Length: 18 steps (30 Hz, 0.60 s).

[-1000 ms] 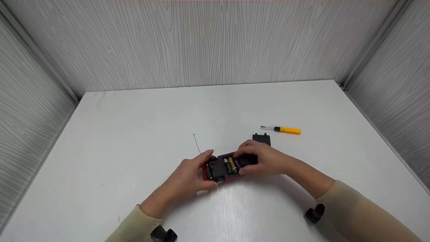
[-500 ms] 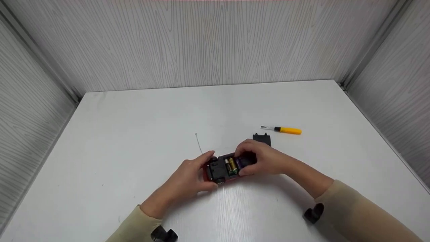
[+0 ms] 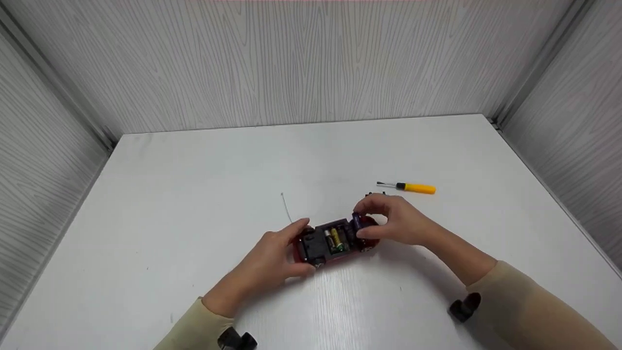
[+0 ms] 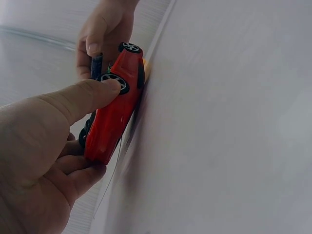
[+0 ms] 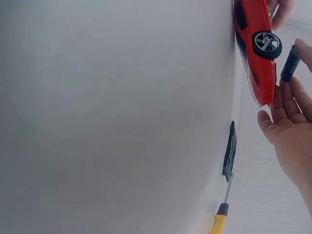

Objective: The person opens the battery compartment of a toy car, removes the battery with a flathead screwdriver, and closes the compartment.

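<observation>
A red toy car [image 3: 316,246] lies upside down on the table, its black underside and open battery bay facing up. My left hand [image 3: 268,253] grips one end of it, thumb on a wheel in the left wrist view. Two batteries [image 3: 334,239] sit side by side in the bay, one with a yellow-gold wrap. Above the car's other end, my right hand [image 3: 398,221] pinches a dark blue battery [image 5: 290,63] by its ends between thumb and fingers, clear of the bay. A thin wire antenna [image 3: 285,206] sticks out from the car beside the left hand.
A screwdriver [image 3: 417,188] with a yellow handle lies behind the right hand. Close to its tip is a black battery cover [image 5: 230,152], mostly hidden by the hand in the head view. White wood-grain panels [image 3: 301,63] enclose the table at the back and sides.
My right hand has lifted the dark blue battery out of the bay and moved it right, over the car's end. The left hand keeps its grip on the car.
</observation>
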Each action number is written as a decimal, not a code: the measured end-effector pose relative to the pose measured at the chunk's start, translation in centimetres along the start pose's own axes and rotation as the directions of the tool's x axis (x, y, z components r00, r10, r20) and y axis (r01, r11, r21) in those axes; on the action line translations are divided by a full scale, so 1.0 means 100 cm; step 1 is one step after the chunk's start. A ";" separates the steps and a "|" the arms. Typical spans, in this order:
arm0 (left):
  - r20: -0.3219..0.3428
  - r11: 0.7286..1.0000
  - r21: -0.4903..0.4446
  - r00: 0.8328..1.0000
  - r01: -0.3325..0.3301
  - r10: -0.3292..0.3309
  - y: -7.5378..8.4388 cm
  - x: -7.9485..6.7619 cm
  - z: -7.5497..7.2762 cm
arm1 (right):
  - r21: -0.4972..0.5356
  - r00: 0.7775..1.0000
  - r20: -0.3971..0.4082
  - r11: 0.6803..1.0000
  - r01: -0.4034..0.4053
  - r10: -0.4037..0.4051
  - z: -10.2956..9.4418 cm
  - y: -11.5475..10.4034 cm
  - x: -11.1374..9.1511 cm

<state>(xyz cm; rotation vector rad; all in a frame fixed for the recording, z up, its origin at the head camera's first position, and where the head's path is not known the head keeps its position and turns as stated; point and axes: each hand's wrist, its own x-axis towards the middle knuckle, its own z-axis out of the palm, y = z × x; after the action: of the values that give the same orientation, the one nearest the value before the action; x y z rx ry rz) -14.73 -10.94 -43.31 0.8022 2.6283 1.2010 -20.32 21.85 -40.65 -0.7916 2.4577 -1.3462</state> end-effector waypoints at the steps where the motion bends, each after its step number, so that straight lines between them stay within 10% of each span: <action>1: 0.001 1.000 -0.002 1.000 0.002 -0.002 0.000 0.000 0.000 | 0.012 1.000 -0.004 1.000 -0.001 0.001 -0.003 0.001 -0.001; 18: 0.017 1.000 -0.011 1.000 0.009 -0.009 -0.001 0.000 -0.002 | -0.111 0.984 -0.163 0.989 -0.097 0.078 -0.069 0.044 -0.028</action>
<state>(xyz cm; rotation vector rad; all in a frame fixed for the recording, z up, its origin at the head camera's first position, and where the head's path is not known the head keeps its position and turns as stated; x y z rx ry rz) -14.83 -11.06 -43.24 0.7942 2.6074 1.1998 -22.60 30.22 -40.66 -0.6141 2.6823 -1.2875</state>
